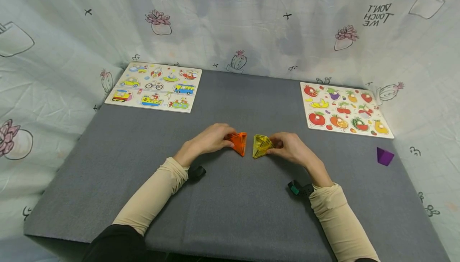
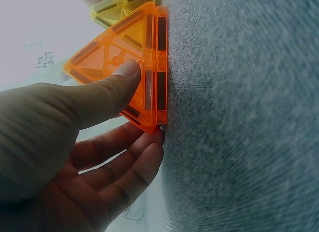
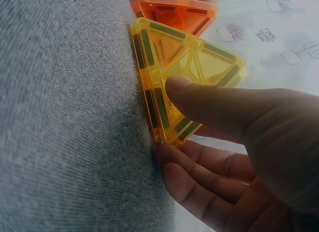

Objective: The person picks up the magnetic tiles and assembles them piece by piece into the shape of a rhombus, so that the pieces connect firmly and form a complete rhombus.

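In the head view my left hand (image 1: 215, 138) grips an orange pyramid (image 1: 239, 143) built of translucent triangular magnetic tiles. Its thumb presses one face, as the left wrist view shows, and the orange pyramid (image 2: 119, 62) rests with an edge on the grey cloth. Across a narrow gap, my right hand (image 1: 289, 147) pinches a yellow pyramid (image 1: 261, 146) of the same kind. In the right wrist view the thumb lies on a face of the yellow pyramid (image 3: 199, 57), which stands on the cloth; the orange pyramid (image 3: 184, 15) shows behind it.
A vehicle puzzle board (image 1: 154, 87) lies at the back left of the grey table (image 1: 230, 206). At the back right is a fruit puzzle board (image 1: 345, 110), with a purple pyramid (image 1: 384, 156) near the right edge. A patterned white curtain (image 1: 230, 22) hangs behind.
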`<state>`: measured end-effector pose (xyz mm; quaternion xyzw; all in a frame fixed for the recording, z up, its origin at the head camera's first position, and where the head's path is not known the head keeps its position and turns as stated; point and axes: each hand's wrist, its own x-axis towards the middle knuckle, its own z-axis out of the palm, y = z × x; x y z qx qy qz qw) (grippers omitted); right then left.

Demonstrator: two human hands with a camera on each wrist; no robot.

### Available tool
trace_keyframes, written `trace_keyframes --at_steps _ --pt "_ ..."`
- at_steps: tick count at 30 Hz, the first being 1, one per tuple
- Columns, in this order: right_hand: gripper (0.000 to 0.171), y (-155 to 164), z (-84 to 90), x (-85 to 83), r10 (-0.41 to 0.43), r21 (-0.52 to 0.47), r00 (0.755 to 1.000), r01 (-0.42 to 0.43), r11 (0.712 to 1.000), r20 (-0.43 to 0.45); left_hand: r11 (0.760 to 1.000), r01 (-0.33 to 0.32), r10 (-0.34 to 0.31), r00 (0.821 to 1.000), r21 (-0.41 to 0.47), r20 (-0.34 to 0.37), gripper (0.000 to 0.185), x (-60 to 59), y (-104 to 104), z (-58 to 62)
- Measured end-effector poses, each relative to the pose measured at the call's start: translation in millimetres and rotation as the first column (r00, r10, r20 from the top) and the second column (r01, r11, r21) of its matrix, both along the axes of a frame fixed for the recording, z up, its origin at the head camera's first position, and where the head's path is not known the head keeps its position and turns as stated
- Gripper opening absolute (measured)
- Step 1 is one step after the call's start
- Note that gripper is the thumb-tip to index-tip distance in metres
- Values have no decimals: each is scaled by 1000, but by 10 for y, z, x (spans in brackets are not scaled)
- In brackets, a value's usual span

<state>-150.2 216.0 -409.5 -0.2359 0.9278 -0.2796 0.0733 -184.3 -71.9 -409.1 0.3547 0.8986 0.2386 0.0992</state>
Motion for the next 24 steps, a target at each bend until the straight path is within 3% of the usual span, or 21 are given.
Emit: trace_keyframes --at_steps 24 --pt "33 -44 -1 11 -3 10 1000 3 1000 3 1000 13 -12 1000 2 -16 33 19 30 -22"
